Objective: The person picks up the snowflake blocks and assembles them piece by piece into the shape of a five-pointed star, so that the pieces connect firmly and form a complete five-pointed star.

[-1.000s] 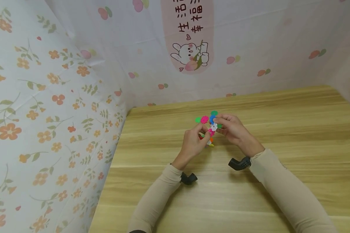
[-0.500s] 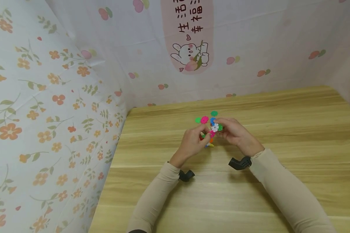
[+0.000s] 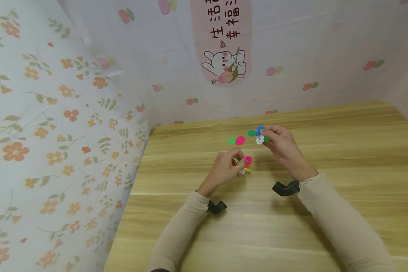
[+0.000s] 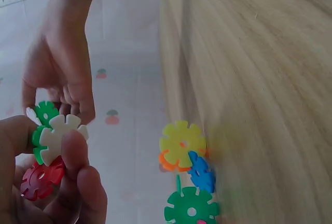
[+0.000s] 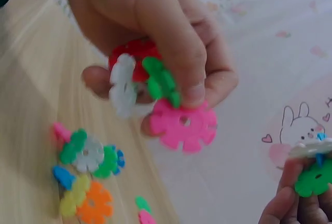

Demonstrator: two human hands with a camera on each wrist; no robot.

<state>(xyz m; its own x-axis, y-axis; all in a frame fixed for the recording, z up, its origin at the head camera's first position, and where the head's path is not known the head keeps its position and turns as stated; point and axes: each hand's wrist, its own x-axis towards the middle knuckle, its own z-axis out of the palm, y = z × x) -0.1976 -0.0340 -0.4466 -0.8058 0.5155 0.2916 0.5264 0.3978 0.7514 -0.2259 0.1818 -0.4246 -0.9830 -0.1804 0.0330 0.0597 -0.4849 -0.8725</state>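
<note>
Left hand (image 3: 224, 167) pinches disc cluster (image 5: 162, 81) (partly finger-hidden) | right hand (image 3: 285, 148) pinches blue disc (image 3: 259, 130), edge covered

I see the person's left hand (image 3: 224, 166) gripping small pieces at its fingertips, a pink disc (image 3: 248, 161) showing outermost. Just below it, I pick out a yellow piece (image 3: 248, 170) and a white piece (image 3: 243, 171), too small to sort clearly. Farther up, the right hand (image 3: 282, 145) pinches a blue disc (image 3: 260, 129), with a white disc (image 3: 260, 140) directly below and a green disc (image 3: 266, 139) beside that. A teal disc (image 3: 251, 133) shows just left of them over the wooden table (image 3: 346, 151), where I also spot a light green disc (image 3: 232, 141) touching a second pink disc (image 3: 240, 140). Beige sleeves (image 3: 341, 219) cover both arms; behind the table I have a rabbit-printed cloth (image 3: 289, 45).
</note>
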